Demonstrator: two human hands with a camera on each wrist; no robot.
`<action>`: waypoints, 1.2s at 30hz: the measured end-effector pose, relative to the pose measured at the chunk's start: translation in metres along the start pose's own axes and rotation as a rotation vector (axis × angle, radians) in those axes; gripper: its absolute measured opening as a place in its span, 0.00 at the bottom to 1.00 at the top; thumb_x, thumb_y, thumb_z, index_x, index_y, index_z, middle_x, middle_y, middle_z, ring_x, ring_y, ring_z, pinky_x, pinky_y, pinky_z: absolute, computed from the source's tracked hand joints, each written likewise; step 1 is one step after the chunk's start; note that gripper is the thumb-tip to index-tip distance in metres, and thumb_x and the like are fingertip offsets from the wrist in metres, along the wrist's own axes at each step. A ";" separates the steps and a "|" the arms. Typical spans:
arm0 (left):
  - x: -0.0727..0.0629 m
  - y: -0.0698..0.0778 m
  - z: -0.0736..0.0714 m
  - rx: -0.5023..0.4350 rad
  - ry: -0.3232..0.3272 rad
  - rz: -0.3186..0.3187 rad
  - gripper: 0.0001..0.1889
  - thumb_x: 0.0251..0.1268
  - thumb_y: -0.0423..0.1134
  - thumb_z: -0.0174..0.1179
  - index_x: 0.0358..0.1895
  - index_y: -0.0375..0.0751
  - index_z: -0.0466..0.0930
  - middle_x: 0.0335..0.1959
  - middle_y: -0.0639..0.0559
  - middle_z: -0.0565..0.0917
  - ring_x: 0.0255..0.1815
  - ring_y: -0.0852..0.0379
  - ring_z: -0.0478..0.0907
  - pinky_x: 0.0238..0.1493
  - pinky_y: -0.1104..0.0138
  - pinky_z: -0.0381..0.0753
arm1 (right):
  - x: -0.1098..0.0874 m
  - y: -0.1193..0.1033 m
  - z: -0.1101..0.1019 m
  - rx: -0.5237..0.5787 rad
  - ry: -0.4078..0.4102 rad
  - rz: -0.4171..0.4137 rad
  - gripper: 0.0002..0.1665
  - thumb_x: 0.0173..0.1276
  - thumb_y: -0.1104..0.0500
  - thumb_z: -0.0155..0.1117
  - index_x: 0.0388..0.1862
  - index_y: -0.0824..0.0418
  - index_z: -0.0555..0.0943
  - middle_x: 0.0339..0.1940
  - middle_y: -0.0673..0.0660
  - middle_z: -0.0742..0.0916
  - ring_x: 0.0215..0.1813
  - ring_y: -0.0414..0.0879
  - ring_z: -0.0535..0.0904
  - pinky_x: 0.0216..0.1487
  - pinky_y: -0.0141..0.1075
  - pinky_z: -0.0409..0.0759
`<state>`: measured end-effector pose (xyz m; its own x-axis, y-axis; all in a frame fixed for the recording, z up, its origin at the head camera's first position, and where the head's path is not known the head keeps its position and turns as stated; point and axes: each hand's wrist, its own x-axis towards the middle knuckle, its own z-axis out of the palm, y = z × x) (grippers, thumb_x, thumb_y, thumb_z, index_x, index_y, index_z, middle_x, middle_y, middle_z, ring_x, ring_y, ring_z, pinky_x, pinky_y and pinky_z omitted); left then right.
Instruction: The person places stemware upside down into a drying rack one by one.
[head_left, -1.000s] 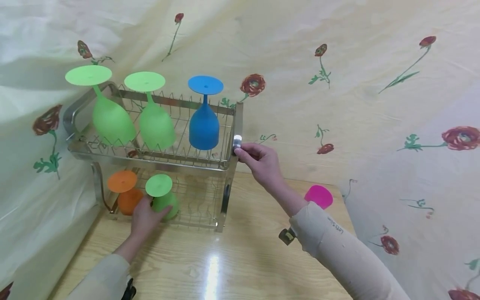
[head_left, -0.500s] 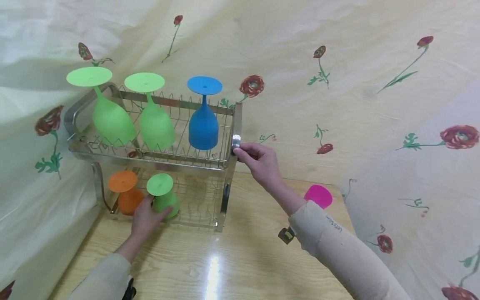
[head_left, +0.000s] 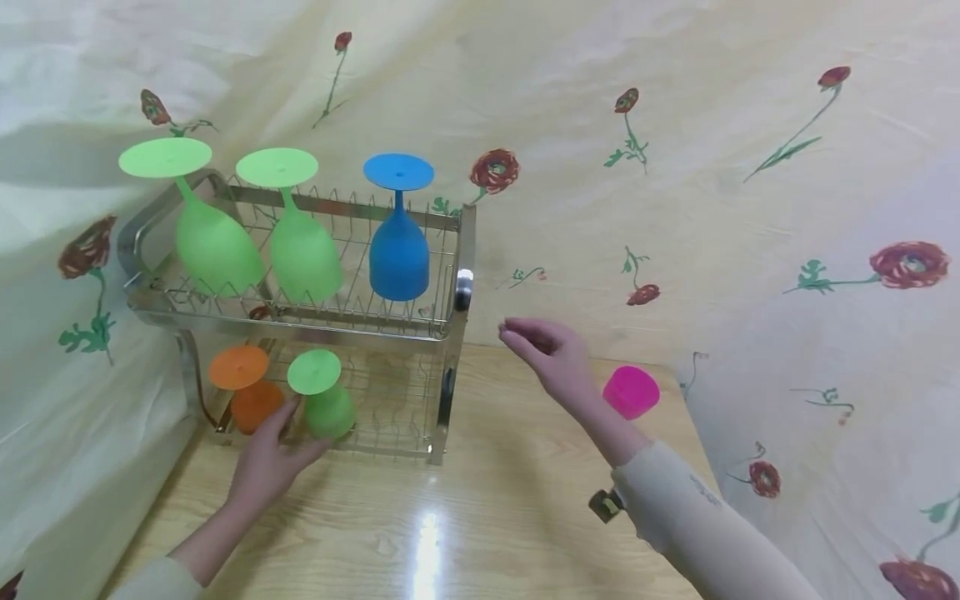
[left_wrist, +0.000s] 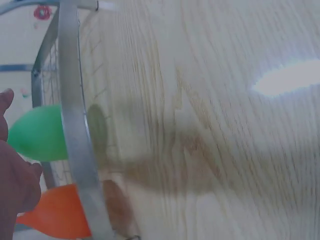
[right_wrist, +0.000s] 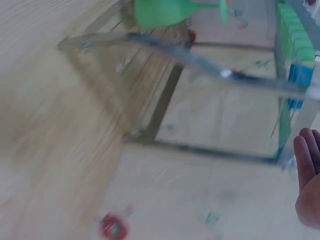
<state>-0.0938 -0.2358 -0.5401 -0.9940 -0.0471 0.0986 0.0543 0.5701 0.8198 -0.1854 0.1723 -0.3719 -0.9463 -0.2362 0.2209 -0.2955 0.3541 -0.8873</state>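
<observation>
My left hand (head_left: 264,468) is at the front of the lower shelf, fingers and thumb spread, close to an upside-down green goblet (head_left: 330,412). Whether a fingertip still touches it I cannot tell. Just left of that goblet stands an upside-down orange goblet (head_left: 257,408). In the left wrist view the hand (left_wrist: 19,177) is beside the green goblet's bowl (left_wrist: 40,132). To the right of the metal dish rack (head_left: 375,335), my right hand (head_left: 557,358) hangs in the air with loosely bent fingers and nothing in it.
The upper shelf carries two upside-down green goblets (head_left: 217,250) (head_left: 303,258) and a blue goblet (head_left: 399,258). A pink cup-shaped thing (head_left: 632,393) lies on the wooden table (head_left: 517,500) at right, partly behind the right forearm. Flowered cloth (head_left: 570,167) hangs behind.
My right hand has let go of the rack's side post and moved right and down. The left hand has loosened from the lower green goblet and drawn back toward the front left.
</observation>
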 end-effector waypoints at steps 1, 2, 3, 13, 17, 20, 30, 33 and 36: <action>-0.002 0.003 -0.002 0.009 -0.009 0.009 0.49 0.65 0.51 0.78 0.82 0.36 0.63 0.78 0.29 0.69 0.70 0.21 0.72 0.66 0.28 0.76 | -0.007 0.007 -0.007 -0.034 0.004 0.012 0.22 0.77 0.54 0.72 0.64 0.62 0.86 0.59 0.59 0.91 0.59 0.50 0.89 0.59 0.34 0.88; -0.004 0.006 -0.004 0.017 -0.021 0.013 0.49 0.64 0.51 0.78 0.82 0.35 0.63 0.78 0.29 0.69 0.70 0.21 0.73 0.65 0.28 0.75 | -0.015 0.015 -0.014 -0.076 0.010 0.020 0.23 0.77 0.53 0.72 0.65 0.61 0.85 0.60 0.58 0.90 0.60 0.51 0.88 0.60 0.36 0.88; -0.007 0.010 -0.007 0.027 -0.036 0.014 0.49 0.64 0.52 0.78 0.82 0.35 0.63 0.77 0.28 0.70 0.70 0.21 0.73 0.65 0.28 0.75 | -0.022 0.022 -0.021 -0.120 0.016 0.027 0.24 0.76 0.53 0.73 0.66 0.61 0.85 0.61 0.59 0.90 0.61 0.53 0.88 0.61 0.39 0.88; -0.020 0.041 -0.023 0.083 -0.097 0.066 0.50 0.64 0.57 0.77 0.82 0.37 0.64 0.76 0.29 0.72 0.69 0.24 0.75 0.65 0.31 0.78 | -0.076 0.091 -0.086 -0.491 0.174 0.169 0.50 0.72 0.49 0.77 0.84 0.64 0.63 0.81 0.68 0.72 0.80 0.70 0.66 0.76 0.70 0.67; -0.023 0.044 -0.018 0.056 -0.101 0.075 0.49 0.62 0.55 0.79 0.81 0.36 0.66 0.75 0.30 0.74 0.70 0.27 0.76 0.67 0.36 0.79 | -0.089 0.113 -0.104 -0.442 0.300 0.291 0.63 0.70 0.46 0.78 0.89 0.61 0.49 0.86 0.68 0.61 0.84 0.71 0.55 0.78 0.74 0.60; -0.024 0.046 -0.013 0.033 -0.107 0.069 0.49 0.62 0.54 0.79 0.80 0.35 0.66 0.74 0.30 0.74 0.71 0.28 0.75 0.69 0.39 0.78 | -0.097 0.130 -0.112 -0.359 0.392 0.389 0.71 0.68 0.42 0.79 0.91 0.57 0.39 0.90 0.65 0.53 0.88 0.67 0.47 0.83 0.71 0.53; -0.021 0.044 -0.003 -0.018 -0.105 0.049 0.48 0.62 0.55 0.79 0.82 0.42 0.66 0.75 0.33 0.74 0.71 0.29 0.75 0.70 0.39 0.77 | -0.100 0.168 -0.116 -0.207 0.440 0.557 0.80 0.67 0.38 0.78 0.88 0.57 0.26 0.90 0.66 0.41 0.89 0.65 0.38 0.86 0.64 0.49; -0.022 0.043 -0.002 -0.022 -0.106 0.054 0.48 0.61 0.55 0.79 0.81 0.42 0.67 0.75 0.34 0.74 0.71 0.29 0.75 0.70 0.40 0.77 | -0.099 0.175 -0.113 -0.186 0.446 0.572 0.81 0.67 0.37 0.79 0.88 0.57 0.25 0.90 0.66 0.41 0.89 0.65 0.38 0.86 0.64 0.50; -0.023 0.042 -0.001 -0.016 -0.109 0.059 0.47 0.62 0.54 0.79 0.80 0.41 0.68 0.75 0.34 0.75 0.71 0.29 0.76 0.69 0.41 0.78 | -0.099 0.181 -0.108 -0.176 0.451 0.581 0.82 0.66 0.37 0.79 0.88 0.57 0.24 0.90 0.66 0.41 0.89 0.65 0.38 0.86 0.64 0.50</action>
<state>-0.0685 -0.2117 -0.5075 -0.9934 0.0761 0.0863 0.1141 0.5558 0.8235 -0.1597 0.3580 -0.5108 -0.9072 0.4122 -0.0848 0.2863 0.4568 -0.8422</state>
